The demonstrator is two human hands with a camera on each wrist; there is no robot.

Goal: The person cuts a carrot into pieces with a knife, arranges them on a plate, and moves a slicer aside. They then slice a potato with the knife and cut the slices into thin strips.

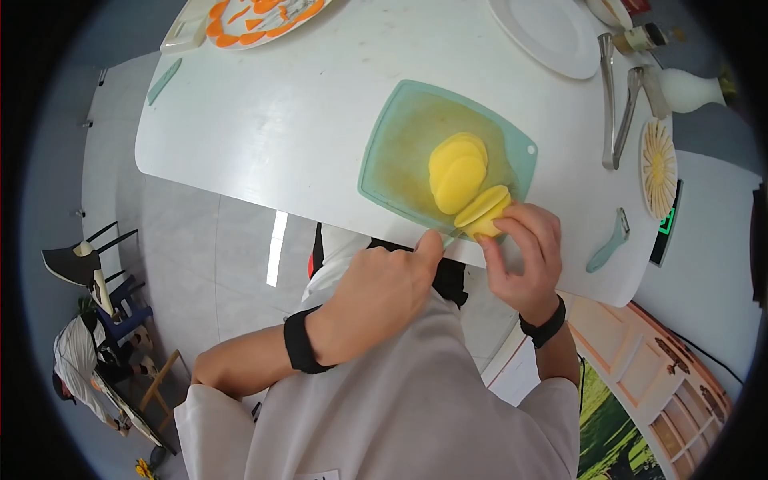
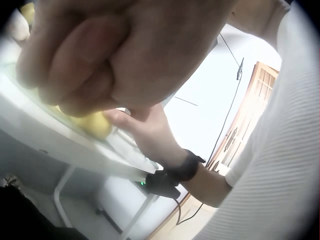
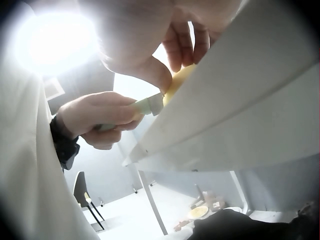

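A light green cutting board point(image 1: 400, 132) lies near the table's front edge. Overlapping yellow potato slices point(image 1: 460, 174) rest on it. At its near right corner my right hand point(image 1: 528, 254) holds the remaining potato piece point(image 1: 485, 227) between thumb and fingers, a cut slice leaning against it. My left hand point(image 1: 376, 290) is wrapped round the handle of a knife point(image 3: 145, 106), pale green in the right wrist view. The blade reaches in at the potato beside my right thumb, mostly hidden in the head view.
To the right lie a peeler point(image 1: 614, 242), metal tongs point(image 1: 610, 104) and an oval plate of arranged slices point(image 1: 658, 168). A white plate point(image 1: 552, 36) stands farther back. At the far left are a plate with orange pieces point(image 1: 228, 38) and a green tool point(image 1: 164, 82).
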